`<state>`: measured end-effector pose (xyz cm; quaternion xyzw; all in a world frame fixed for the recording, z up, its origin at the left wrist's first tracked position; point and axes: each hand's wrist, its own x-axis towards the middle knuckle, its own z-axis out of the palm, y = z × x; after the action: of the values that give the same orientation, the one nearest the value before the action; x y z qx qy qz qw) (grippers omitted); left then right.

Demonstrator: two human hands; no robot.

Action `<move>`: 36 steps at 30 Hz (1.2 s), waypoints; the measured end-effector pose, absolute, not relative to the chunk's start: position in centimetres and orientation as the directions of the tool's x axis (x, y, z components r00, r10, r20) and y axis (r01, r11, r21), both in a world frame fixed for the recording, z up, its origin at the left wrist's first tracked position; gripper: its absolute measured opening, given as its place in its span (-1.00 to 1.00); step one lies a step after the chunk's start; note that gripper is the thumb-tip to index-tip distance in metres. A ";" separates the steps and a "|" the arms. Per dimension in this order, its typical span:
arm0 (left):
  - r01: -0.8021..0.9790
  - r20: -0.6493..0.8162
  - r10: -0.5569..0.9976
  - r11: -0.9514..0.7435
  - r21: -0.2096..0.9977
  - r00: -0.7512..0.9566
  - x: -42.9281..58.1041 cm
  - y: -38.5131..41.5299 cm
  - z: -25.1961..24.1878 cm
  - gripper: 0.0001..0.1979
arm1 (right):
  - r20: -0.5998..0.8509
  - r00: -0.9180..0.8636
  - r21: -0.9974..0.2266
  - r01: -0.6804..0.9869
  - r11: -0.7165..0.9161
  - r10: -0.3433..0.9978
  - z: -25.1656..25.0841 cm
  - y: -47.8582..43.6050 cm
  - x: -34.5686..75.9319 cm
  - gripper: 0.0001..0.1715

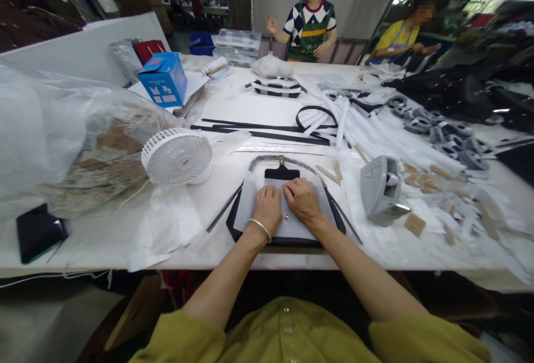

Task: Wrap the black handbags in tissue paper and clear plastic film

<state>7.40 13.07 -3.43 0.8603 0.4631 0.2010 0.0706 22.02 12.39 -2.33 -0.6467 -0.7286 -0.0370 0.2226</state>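
Well, the black bag (298,242) lay at the bench's (227,177) six o'clock edge; left hand (269,207) and right hand (301,198) curled on its pale sheet (297,229), gripping or not I couldn't tell; a fan (179,157) stood toward ten o'clock.

Black handbag (235,225) at the near edge of the long white counter (221,185), the rest spread around it.
From where I stand behind the worker, a thin white sheet (246,215) lies on the bag, with the left hand (268,207) and right hand (302,199) side by side on it. Left of the bag is a round white plastic fan (179,156), then a clear plastic sack (45,129), with a black rectangular phone (39,233) before the sack; a blue cardboard box (164,79) sits behind the fan. Beyond the bag lie long flat black strips (267,135), and farther back a black-and-white striped bundle (277,88). To the right is a grey plastic dispenser (377,188), with grey ring-shaped rolls (444,129) behind it. A co-worker in a patterned top (311,26) is across the counter.
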 end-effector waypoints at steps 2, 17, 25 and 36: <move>0.767 0.106 0.792 -0.609 0.202 0.601 7.8 13.7 -2.5 -0.68 | 0.366 -0.078 -0.221 0.961 0.168 0.927 -2.1 12.4 22.0 -0.68; 0.772 0.124 0.780 -0.626 0.114 0.614 6.2 14.5 -0.9 -0.65 | 0.386 -0.075 -0.197 0.967 0.162 0.920 -2.1 12.0 22.3 -0.70; 0.851 0.167 0.856 -0.511 0.124 0.489 6.4 14.5 -2.0 -0.57 | 0.448 -0.058 -0.170 0.974 0.149 0.892 -2.2 11.9 22.1 -0.73; 0.877 0.251 0.874 -0.459 0.144 0.416 6.4 14.6 -2.0 -0.63 | 0.291 -0.022 -0.053 0.998 0.040 0.956 -1.5 12.1 21.9 -0.43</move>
<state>6.37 14.62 -2.04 0.8414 0.5202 0.1463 -0.0047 21.93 12.08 -1.48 -0.6879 -0.7101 -0.0831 0.1246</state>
